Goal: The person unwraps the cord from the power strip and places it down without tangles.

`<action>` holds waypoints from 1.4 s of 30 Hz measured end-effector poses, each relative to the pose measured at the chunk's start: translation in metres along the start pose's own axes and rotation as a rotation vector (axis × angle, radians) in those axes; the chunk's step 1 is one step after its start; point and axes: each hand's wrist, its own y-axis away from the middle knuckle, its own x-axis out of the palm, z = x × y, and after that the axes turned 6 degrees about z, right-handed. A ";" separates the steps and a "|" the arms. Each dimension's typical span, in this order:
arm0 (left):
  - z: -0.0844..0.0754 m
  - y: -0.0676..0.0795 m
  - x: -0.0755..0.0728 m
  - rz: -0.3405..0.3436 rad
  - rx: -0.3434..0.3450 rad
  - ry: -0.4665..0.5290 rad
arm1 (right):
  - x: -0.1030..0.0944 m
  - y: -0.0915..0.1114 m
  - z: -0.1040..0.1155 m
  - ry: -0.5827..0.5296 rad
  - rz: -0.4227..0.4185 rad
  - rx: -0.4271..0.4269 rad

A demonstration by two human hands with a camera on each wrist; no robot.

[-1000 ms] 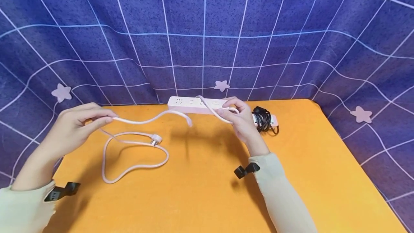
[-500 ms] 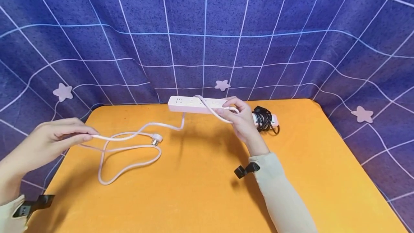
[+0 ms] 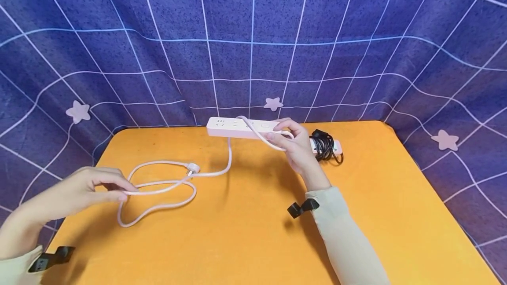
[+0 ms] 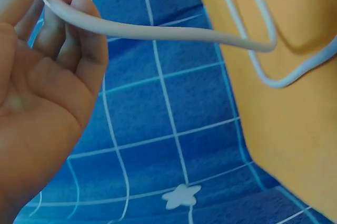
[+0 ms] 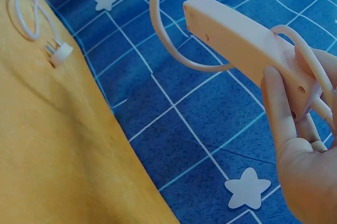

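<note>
A white power strip point(image 3: 227, 127) is held above the back of the table by my right hand point(image 3: 295, 146), thumb on its near side and fingers behind. Its white cord point(image 3: 215, 173) loops once over the strip near that hand, then drops behind it and runs left. My left hand point(image 3: 93, 188) pinches the cord between thumb and fingertips at the table's left side; the left wrist view shows the cord point(image 4: 131, 30) leaving those fingertips. Beyond them the rest of the cord lies in loose loops, ending in a white plug point(image 3: 192, 168) with metal prongs.
Another power strip point(image 3: 337, 146), wrapped in a bundled black cord point(image 3: 323, 145), lies behind my right hand. The orange tabletop point(image 3: 237, 232) reaches back to a blue gridded curtain point(image 3: 229, 56) with star shapes.
My left hand moved left and down, then slightly back right, drawing the cord with it. The cord under the power strip now hangs lower. My right hand stays in place.
</note>
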 end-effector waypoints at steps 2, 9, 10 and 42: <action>0.000 -0.001 0.007 0.069 -0.005 0.062 | 0.000 0.000 0.000 0.003 0.000 -0.005; 0.002 -0.010 0.038 0.238 -0.011 0.306 | 0.001 0.000 0.000 -0.001 0.011 0.006; 0.002 -0.012 0.043 0.253 -0.008 0.308 | 0.001 0.000 0.000 -0.004 0.010 0.004; -0.003 -0.038 0.070 0.120 0.024 -0.010 | 0.001 0.001 0.000 -0.023 0.033 0.021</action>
